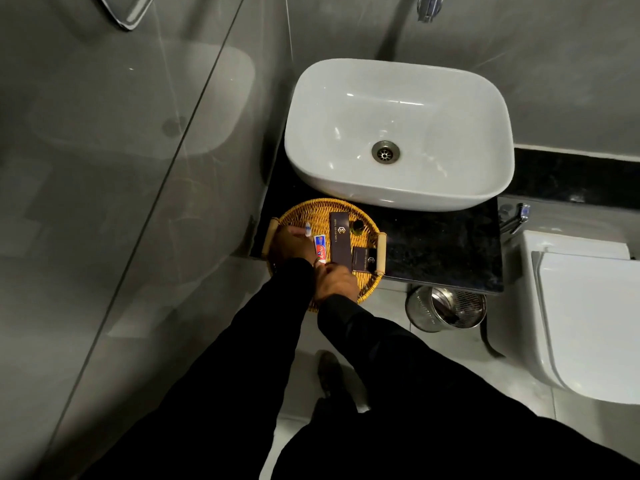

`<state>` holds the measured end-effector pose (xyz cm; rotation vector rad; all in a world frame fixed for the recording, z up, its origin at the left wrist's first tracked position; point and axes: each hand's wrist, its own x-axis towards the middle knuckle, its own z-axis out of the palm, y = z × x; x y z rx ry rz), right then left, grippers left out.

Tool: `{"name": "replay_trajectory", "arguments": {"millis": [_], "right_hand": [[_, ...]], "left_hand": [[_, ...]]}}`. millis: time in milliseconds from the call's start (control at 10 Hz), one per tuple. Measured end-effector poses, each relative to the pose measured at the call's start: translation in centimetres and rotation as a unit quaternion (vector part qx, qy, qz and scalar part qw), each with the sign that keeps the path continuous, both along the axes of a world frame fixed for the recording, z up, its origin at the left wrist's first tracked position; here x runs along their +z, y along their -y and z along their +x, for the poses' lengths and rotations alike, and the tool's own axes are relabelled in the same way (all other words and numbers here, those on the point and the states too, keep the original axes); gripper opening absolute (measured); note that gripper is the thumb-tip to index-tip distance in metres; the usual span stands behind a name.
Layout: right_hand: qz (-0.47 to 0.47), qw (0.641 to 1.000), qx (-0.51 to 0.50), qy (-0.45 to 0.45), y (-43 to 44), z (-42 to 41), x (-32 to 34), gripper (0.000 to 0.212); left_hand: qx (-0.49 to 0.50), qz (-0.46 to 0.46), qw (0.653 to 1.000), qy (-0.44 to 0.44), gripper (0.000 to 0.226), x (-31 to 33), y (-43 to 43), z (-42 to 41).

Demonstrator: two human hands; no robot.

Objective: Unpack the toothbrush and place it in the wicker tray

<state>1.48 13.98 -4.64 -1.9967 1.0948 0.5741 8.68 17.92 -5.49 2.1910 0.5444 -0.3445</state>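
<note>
A round wicker tray (367, 287) with wooden handles sits on the black counter below the sink. My left hand (292, 245) lies over the tray's left part, closed around the toothbrush. Only the white and blue brush head (308, 229) pokes out past my fingertips; the handle is hidden under the hand. My right hand (336, 284) is at the tray's near edge, its fingertips pinching the capped lower end of a small red and white toothpaste tube (320, 245) that lies flat in the tray.
In the tray also lie a long dark box (339, 240), a small dark box (362, 259) and a small dark bottle (356, 226). A white basin (398, 188) stands behind it. A steel bin (446, 308) and a toilet (588, 323) are to the right, and a glass panel (138, 202) to the left.
</note>
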Motion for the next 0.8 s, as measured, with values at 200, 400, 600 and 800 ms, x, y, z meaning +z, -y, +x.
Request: {"name": "replay_trajectory", "arguments": {"millis": [200, 400, 600, 800], "right_hand": [[-0.055, 0.991, 0.124, 0.012, 1.0, -0.1, 0.6, 0.043], [-0.079, 0.976, 0.201, -0.026, 2.0, 0.4, 1.3, 0.040], [-0.059, 0.978, 0.201, 0.002, 1.8, 0.1, 1.1, 0.047], [-0.093, 0.972, 0.211, 0.036, 2.0, -0.5, 0.5, 0.046]], "left_hand": [[-0.022, -0.011, 0.999, 0.031, 0.018, -0.3, -0.1, -0.3], [-0.021, -0.032, 0.999, 0.010, 0.021, 0.0, -0.1, 0.4], [-0.037, -0.097, 0.994, -0.023, 0.032, 0.6, -0.7, 0.7], [-0.026, -0.068, 0.997, 0.002, 0.026, 0.9, -1.1, -0.7]]}}
